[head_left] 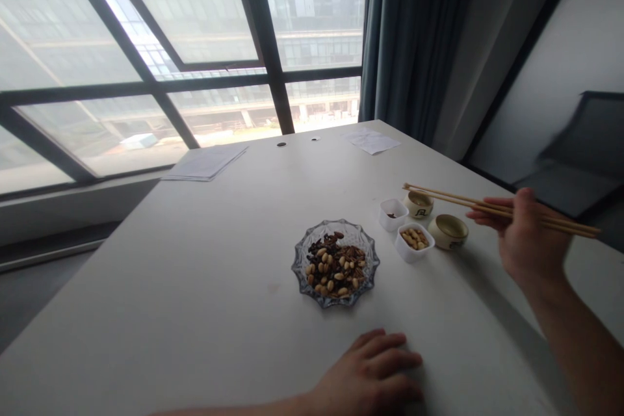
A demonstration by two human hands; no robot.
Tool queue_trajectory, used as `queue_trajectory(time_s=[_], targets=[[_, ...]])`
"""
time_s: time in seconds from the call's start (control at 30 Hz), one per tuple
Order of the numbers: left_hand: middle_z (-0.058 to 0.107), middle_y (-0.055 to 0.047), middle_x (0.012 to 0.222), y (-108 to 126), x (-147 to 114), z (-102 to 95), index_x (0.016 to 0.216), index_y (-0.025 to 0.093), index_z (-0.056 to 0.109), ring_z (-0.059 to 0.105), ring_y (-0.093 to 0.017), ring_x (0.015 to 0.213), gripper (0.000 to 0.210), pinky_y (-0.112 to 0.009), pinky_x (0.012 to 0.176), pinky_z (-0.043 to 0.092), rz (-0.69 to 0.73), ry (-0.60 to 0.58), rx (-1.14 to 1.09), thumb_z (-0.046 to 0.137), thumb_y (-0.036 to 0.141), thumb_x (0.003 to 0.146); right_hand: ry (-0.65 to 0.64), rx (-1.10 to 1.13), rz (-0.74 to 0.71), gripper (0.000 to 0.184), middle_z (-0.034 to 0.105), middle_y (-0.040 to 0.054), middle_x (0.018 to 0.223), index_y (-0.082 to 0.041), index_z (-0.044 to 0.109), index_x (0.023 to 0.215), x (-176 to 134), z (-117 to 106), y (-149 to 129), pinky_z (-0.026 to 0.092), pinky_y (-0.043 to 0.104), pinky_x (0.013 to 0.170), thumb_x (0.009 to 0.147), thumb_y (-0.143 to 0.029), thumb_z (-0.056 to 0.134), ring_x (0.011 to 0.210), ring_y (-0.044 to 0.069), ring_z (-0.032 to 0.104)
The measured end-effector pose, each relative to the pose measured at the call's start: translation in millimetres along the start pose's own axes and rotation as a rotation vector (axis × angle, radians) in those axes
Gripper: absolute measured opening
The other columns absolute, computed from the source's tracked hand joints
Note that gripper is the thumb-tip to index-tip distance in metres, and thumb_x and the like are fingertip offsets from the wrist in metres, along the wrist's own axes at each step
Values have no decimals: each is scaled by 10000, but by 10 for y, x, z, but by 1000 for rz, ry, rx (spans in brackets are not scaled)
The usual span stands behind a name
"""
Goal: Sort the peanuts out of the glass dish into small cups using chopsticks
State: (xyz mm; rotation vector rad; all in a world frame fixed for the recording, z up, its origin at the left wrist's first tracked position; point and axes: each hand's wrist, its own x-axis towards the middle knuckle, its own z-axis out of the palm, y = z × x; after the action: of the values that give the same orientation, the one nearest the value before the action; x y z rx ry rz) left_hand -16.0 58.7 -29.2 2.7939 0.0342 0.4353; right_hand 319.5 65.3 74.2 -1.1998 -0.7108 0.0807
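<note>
My right hand (529,234) grips a pair of chopsticks (453,198), their tips over the rear ceramic cup (419,206). A second ceramic cup (448,233) stands beside it, nearer to me. Left of these are two white plastic cups: one (392,216) has a few dark bits at the bottom, the other (414,244) holds pistachio-like nuts. A scalloped glass bowl (302,253) in the middle contains mixed pale nuts, brown pieces and dark bits. On the tabletop in front of the bowl my left hand (377,367) lies with fingers stretched out, holding nothing.
The white table (219,286) reaches to the windows. Paper sheets (207,162) lie at its back left, and more paper (373,140) at the far end. Two round cable holes (281,144) are near the back edge. A dark chair (585,149) stands on the right.
</note>
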Motion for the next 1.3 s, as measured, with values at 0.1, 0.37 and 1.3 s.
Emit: queue_trajectory(time_s=[0.1, 0.37, 1.3], targets=[[639, 20, 1512, -5, -4, -1, 1249, 267, 670, 490, -199, 1500, 242, -351, 1288, 330, -1, -16, -22, 586, 436, 1097, 152, -5, 110, 415, 706, 78, 668, -175, 720, 720, 122, -78, 0, 637, 331, 554, 986, -490, 677, 506, 209, 722], [656, -2, 1490, -5, -6, 7, 1249, 270, 674, 506, -207, 1487, 237, -357, 1276, 350, -2, -25, -7, 604, 429, 1088, 100, -72, 132, 379, 705, 74, 696, -217, 725, 756, 52, -55, -46, 638, 388, 623, 976, -523, 680, 569, 232, 732], [631, 46, 1521, -9, -19, 53, 1272, 286, 669, 499, -196, 1493, 254, -355, 1271, 354, 8, 31, 6, 525, 438, 1128, -750, 46, 242, 451, 781, 83, 642, -162, 803, 870, -907, 408, -77, 596, 246, 508, 1017, -555, 638, 517, 172, 731]])
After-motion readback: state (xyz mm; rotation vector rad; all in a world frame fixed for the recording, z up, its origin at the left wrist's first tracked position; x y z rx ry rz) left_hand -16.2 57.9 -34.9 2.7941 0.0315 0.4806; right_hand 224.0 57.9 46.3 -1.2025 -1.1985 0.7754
